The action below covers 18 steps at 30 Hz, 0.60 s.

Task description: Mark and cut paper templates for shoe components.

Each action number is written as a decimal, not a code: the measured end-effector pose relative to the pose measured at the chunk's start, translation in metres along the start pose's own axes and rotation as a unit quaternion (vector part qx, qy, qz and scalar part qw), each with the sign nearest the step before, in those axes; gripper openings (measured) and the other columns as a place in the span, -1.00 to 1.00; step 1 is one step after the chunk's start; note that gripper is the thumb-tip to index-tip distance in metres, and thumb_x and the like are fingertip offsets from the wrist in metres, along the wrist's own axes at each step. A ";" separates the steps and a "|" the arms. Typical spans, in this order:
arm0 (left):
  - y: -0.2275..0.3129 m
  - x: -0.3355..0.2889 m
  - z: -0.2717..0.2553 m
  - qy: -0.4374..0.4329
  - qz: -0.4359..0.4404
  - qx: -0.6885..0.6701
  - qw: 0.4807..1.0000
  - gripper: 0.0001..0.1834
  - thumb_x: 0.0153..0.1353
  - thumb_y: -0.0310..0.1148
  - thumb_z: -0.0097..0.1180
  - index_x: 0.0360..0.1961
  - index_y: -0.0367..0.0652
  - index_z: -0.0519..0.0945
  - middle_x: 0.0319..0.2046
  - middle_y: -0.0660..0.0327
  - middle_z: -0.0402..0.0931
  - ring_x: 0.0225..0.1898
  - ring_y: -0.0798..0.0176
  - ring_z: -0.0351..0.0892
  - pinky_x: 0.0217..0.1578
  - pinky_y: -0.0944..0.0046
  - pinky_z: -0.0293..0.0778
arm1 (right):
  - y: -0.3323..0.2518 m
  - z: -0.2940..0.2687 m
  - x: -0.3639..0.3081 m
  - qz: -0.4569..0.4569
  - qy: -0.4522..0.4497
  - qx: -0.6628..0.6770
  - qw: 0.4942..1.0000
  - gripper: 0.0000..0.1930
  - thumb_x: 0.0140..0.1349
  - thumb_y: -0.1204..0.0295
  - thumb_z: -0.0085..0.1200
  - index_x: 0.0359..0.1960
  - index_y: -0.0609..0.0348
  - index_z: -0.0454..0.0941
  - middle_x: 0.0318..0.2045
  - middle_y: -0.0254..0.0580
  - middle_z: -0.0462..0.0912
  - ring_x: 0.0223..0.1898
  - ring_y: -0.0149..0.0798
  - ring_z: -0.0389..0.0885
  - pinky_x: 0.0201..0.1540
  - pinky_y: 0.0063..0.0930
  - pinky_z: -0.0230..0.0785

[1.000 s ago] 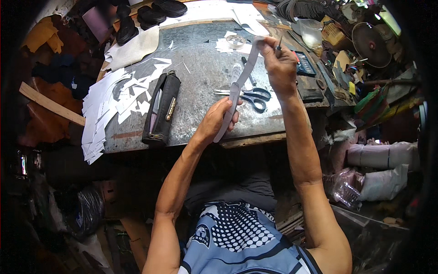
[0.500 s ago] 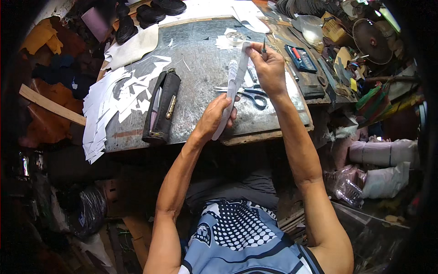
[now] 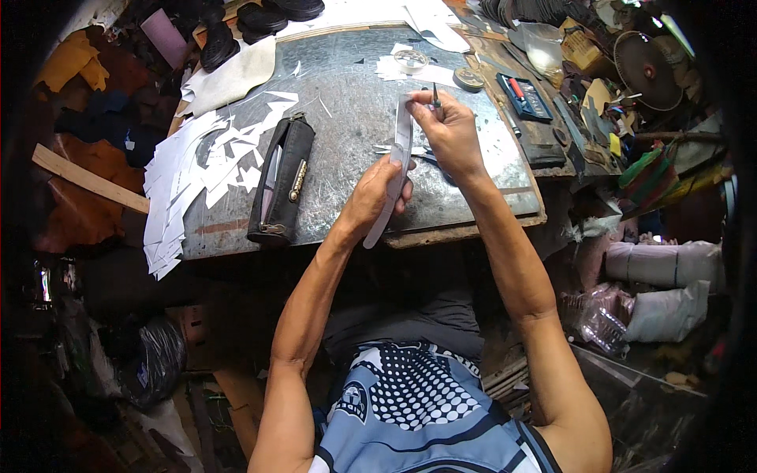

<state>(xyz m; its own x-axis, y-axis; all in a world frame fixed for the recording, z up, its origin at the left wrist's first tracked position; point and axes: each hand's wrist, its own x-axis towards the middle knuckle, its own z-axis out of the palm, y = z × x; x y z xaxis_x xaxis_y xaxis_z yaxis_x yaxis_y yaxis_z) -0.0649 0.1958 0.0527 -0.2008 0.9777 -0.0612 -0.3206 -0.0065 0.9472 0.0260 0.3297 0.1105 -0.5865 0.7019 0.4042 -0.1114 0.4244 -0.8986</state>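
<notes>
My left hand (image 3: 377,189) grips the lower part of a long, narrow grey strip (image 3: 399,142) and holds it upright over the near edge of the metal-topped table (image 3: 347,118). My right hand (image 3: 449,130) pinches the strip's upper end and also holds a thin dark pen-like tool (image 3: 434,96) that points up. Scissors (image 3: 390,149) lie on the table behind the strip, mostly hidden by my hands.
A black pouch (image 3: 282,180) lies to the left, beside a heap of white paper cut-outs (image 3: 205,169). A small round tin (image 3: 473,78), a glass dish (image 3: 412,60) and a blue tool tray (image 3: 527,96) sit at the far right. Shoe soles and leather pieces crowd the back.
My right hand has come down and nearer along the strip, from the far right of the table toward its middle. The strip now stands more upright. My left hand has stayed in place.
</notes>
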 end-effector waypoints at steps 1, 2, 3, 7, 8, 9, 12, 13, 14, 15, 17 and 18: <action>0.000 0.001 0.001 -0.004 0.004 -0.001 1.000 -0.58 0.43 -0.08 -0.30 -0.03 -0.21 0.43 -0.53 0.30 0.44 -0.59 0.46 0.38 -0.52 0.45 0.35 | 0.000 0.000 -0.002 0.000 0.006 -0.012 1.000 -0.87 0.28 0.50 0.09 -0.20 0.26 0.63 -0.56 -0.49 0.51 -0.56 -0.63 0.33 -0.51 -0.66 0.21; 0.001 0.002 0.002 -0.009 0.007 -0.001 1.000 -0.58 0.43 -0.08 -0.31 -0.03 -0.21 0.43 -0.53 0.30 0.44 -0.59 0.46 0.38 -0.52 0.45 0.35 | -0.002 -0.001 -0.002 0.014 -0.006 -0.008 1.000 -0.86 0.29 0.48 0.10 -0.20 0.29 0.63 -0.46 -0.41 0.54 -0.48 -0.59 0.40 -0.42 -0.64 0.29; 0.003 0.003 0.003 -0.010 0.007 -0.001 1.000 -0.58 0.43 -0.08 -0.31 -0.03 -0.21 0.43 -0.53 0.30 0.44 -0.59 0.46 0.38 -0.52 0.45 0.35 | -0.003 -0.003 -0.003 0.015 -0.005 -0.008 1.000 -0.86 0.29 0.48 0.10 -0.20 0.29 0.63 -0.46 -0.41 0.54 -0.48 -0.59 0.40 -0.42 -0.64 0.29; 0.013 0.006 0.003 -0.004 0.019 -0.002 1.000 -0.61 0.43 -0.12 -0.26 -0.01 -0.23 0.41 -0.51 0.28 0.43 -0.54 0.44 0.41 -0.46 0.43 0.39 | -0.023 0.000 -0.001 0.078 -0.012 0.125 0.989 -0.78 0.32 0.46 0.08 -0.08 0.34 0.58 -0.48 -0.43 0.53 -0.50 -0.61 0.38 -0.41 -0.68 0.29; 0.016 0.008 0.002 -0.010 0.034 0.000 0.999 -0.61 0.44 -0.13 -0.23 0.02 -0.24 0.41 -0.48 0.27 0.45 -0.50 0.42 0.46 -0.40 0.40 0.44 | -0.026 0.002 -0.001 0.039 0.005 0.123 0.992 -0.73 0.34 0.44 0.07 -0.02 0.35 0.55 -0.50 -0.43 0.55 -0.53 -0.62 0.36 -0.40 -0.69 0.29; 0.019 0.010 0.002 -0.010 0.032 0.003 0.999 -0.61 0.44 -0.13 -0.23 0.02 -0.24 0.41 -0.48 0.27 0.45 -0.50 0.42 0.46 -0.40 0.40 0.44 | -0.025 0.002 0.000 0.039 0.007 0.125 0.991 -0.73 0.34 0.44 0.07 -0.02 0.35 0.55 -0.50 -0.43 0.55 -0.53 -0.62 0.36 -0.40 -0.69 0.29; 0.027 0.020 0.002 0.034 0.137 0.001 0.990 -0.59 0.45 -0.19 -0.18 0.13 -0.28 0.38 -0.31 0.16 0.53 -0.22 0.28 0.57 -0.06 0.23 0.51 | -0.025 -0.004 0.001 0.046 0.033 0.134 0.989 -0.64 0.39 0.38 -0.03 0.14 0.30 0.44 -0.19 -0.29 0.64 -0.69 -0.77 0.14 -0.70 -0.81 -0.05; 0.028 0.021 0.001 0.035 0.136 0.003 0.990 -0.59 0.45 -0.19 -0.18 0.13 -0.28 0.38 -0.31 0.16 0.53 -0.22 0.28 0.57 -0.06 0.23 0.51 | -0.024 -0.003 -0.002 0.046 0.033 0.136 0.989 -0.64 0.39 0.38 -0.03 0.14 0.30 0.44 -0.19 -0.29 0.64 -0.69 -0.77 0.14 -0.70 -0.81 -0.05; 0.029 0.023 0.000 0.051 0.168 0.001 0.985 -0.62 0.45 -0.22 -0.19 0.11 -0.29 0.39 -0.33 0.18 0.53 -0.25 0.31 0.55 -0.10 0.27 0.49 | -0.021 0.000 -0.005 0.059 0.025 0.152 0.986 -0.65 0.40 0.37 -0.03 0.13 0.30 0.46 -0.23 -0.31 0.63 -0.67 -0.76 0.16 -0.64 -0.81 0.02; 0.029 0.025 -0.001 0.067 0.199 0.000 0.978 -0.64 0.45 -0.24 -0.19 0.08 -0.29 0.41 -0.35 0.20 0.52 -0.28 0.34 0.53 -0.14 0.32 0.47 | -0.016 0.003 -0.009 0.073 0.018 0.167 0.983 -0.66 0.40 0.37 -0.03 0.11 0.30 0.48 -0.27 -0.34 0.63 -0.65 -0.75 0.19 -0.59 -0.81 0.08; 0.023 0.029 -0.005 0.073 0.210 -0.001 0.975 -0.65 0.46 -0.24 -0.19 0.07 -0.28 0.42 -0.35 0.21 0.51 -0.26 0.33 0.51 -0.13 0.32 0.46 | -0.007 0.008 -0.017 0.082 0.020 0.183 0.980 -0.67 0.40 0.39 -0.04 0.11 0.28 0.49 -0.26 -0.34 0.63 -0.66 -0.77 0.17 -0.65 -0.82 -0.01; 0.019 0.030 -0.008 0.076 0.227 0.002 0.971 -0.66 0.46 -0.25 -0.20 0.06 -0.27 0.42 -0.35 0.21 0.50 -0.26 0.34 0.51 -0.13 0.33 0.45 | -0.003 0.010 -0.021 0.087 0.014 0.188 0.978 -0.68 0.39 0.40 -0.04 0.11 0.27 0.49 -0.26 -0.34 0.63 -0.67 -0.76 0.17 -0.66 -0.81 -0.02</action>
<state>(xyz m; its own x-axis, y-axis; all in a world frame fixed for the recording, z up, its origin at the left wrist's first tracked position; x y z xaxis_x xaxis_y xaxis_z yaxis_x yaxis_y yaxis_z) -0.0842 0.2234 0.0669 -0.4545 0.8323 0.3174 -0.1636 -0.4283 0.8887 0.0305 0.3076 0.1029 -0.6005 0.7628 0.2400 -0.3031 0.0607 -0.9510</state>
